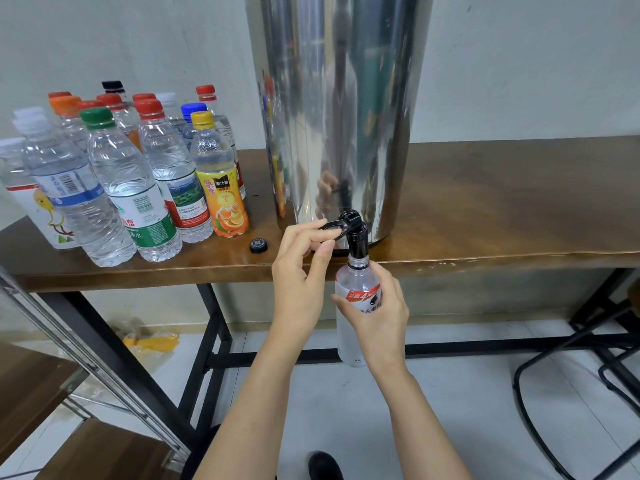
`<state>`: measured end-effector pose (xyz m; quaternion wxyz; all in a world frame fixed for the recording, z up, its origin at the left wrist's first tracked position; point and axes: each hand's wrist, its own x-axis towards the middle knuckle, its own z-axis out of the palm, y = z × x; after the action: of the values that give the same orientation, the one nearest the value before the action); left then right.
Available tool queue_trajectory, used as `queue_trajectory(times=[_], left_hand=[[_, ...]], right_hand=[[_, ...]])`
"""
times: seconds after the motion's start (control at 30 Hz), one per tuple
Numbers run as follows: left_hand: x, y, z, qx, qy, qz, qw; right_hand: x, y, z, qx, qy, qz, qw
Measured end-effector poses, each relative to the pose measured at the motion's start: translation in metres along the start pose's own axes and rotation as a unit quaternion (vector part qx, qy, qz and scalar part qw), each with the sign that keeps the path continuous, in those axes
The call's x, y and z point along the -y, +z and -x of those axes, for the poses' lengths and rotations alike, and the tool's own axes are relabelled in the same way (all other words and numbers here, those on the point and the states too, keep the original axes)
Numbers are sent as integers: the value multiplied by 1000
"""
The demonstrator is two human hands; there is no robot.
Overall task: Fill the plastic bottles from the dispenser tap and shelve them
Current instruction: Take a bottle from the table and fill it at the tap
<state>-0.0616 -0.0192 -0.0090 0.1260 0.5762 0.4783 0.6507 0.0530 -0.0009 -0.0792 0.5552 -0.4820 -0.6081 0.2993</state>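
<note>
A tall steel dispenser (pixel 339 109) stands on the brown wooden table (pixel 502 209), its black tap (pixel 353 230) over the front edge. My left hand (pixel 304 271) pinches the tap's black lever between thumb and fingers. My right hand (pixel 377 317) grips a white-labelled plastic bottle (pixel 356 289) with no cap, held upright below the table edge, its mouth right under the spout. The bottle's black cap (pixel 258 245) lies on the table left of the tap. Several capped bottles (pixel 138 174) stand grouped at the table's left end.
A wooden shelf unit with a metal frame (pixel 69 358) stands at the lower left. Black table legs and a crossbar run beneath the table. A black chair frame (pixel 588 368) is at the right. Yellow plastic wrapping (pixel 152 341) lies on the floor.
</note>
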Motion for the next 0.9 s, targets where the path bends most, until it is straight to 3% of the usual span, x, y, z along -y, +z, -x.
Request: queue_trajectory(times=[0.9], left_hand=[[-1,0,-1,-1,-2,-12,1000]], right_hand=[[1,-1,-1,4,6,-8,1000]])
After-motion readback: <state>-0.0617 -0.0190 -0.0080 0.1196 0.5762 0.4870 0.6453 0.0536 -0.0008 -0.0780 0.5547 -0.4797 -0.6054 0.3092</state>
